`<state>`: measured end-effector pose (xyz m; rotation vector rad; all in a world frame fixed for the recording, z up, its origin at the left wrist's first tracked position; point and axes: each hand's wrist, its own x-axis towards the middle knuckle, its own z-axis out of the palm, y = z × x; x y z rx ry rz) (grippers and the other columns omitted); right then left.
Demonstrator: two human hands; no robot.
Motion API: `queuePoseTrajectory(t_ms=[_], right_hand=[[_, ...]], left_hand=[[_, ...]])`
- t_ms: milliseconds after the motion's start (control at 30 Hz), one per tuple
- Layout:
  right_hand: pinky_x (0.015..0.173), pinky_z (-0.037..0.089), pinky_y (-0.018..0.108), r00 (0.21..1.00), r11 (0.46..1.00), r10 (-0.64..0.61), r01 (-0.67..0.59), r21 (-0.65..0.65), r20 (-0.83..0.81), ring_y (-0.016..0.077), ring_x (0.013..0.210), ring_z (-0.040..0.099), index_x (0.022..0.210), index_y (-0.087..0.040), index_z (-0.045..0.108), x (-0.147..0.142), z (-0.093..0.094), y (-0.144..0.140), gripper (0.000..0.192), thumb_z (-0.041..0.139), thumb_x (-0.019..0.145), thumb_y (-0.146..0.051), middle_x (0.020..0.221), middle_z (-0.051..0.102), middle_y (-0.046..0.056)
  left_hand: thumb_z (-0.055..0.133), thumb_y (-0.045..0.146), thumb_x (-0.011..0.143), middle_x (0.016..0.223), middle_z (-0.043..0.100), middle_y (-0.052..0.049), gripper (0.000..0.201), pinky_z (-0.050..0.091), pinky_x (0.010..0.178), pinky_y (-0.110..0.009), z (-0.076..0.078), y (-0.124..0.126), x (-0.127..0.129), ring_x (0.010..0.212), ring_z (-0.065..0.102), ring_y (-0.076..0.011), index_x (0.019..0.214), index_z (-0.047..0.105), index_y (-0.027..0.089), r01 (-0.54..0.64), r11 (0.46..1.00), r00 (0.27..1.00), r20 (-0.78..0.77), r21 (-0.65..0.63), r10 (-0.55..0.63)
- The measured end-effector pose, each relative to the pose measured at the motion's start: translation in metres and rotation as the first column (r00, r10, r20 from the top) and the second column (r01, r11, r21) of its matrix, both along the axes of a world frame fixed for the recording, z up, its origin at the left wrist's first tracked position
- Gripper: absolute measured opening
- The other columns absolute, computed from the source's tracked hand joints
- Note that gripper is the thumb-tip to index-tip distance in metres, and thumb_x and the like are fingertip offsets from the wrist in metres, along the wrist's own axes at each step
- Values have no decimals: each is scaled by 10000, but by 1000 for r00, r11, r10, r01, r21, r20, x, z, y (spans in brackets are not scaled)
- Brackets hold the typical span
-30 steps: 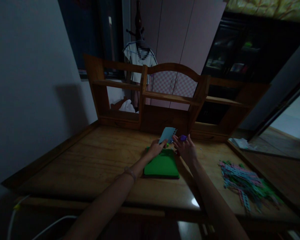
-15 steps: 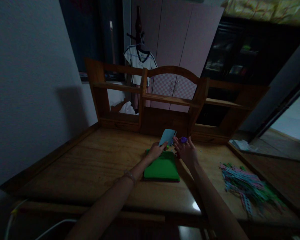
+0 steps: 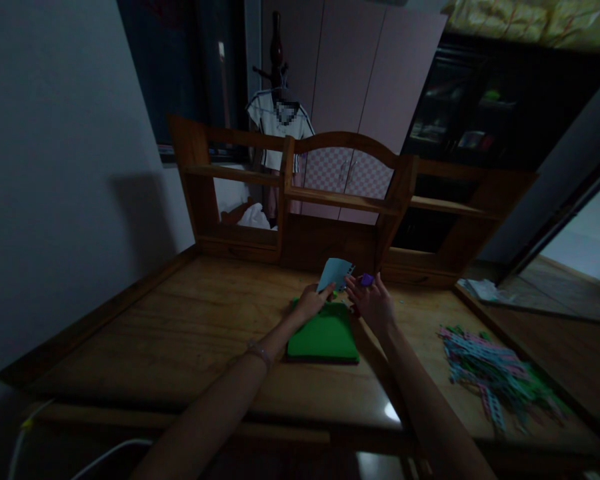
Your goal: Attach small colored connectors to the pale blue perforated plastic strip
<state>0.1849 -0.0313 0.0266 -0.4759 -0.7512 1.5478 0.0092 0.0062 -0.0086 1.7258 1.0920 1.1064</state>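
Left hand (image 3: 311, 301) pinching pale blue perforated sheet (image 3: 335, 273) upright over green pad (image 3: 324, 337); right hand (image 3: 373, 303) fingers curled round small purple piece (image 3: 365, 279) — touching sheet edge; fitting prob. unfinished; strip pile (image 3: 490, 375) untouched, well apart on desk (image 3: 180, 333).

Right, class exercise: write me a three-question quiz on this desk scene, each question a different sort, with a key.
1. True or false: the left hand holds a pale blue card up above the green pad.
2. Which side of the desk has the pile of coloured strips?
A. left
B. right
C. middle
3. Fill in: the small thing at the right hand's fingertips is ____ in colour.

Key
1. True
2. B
3. purple; the purple piece is too small to tell what it is.
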Motion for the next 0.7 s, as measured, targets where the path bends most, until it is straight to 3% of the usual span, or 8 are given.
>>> queuePoseTrajectory(t_ms=[700], right_hand=[[880, 488, 353, 998, 999, -39, 39, -1, -40, 204, 1112, 538, 862, -210, 564, -1, 2, -2, 296, 435, 866, -476, 1030, 655, 72]], left_hand=[[388, 561, 797, 554, 551, -15, 496, 378, 550, -226, 7, -5, -1, 529, 508, -115, 624, 587, 140, -11, 1000, 1000, -16, 29, 11]])
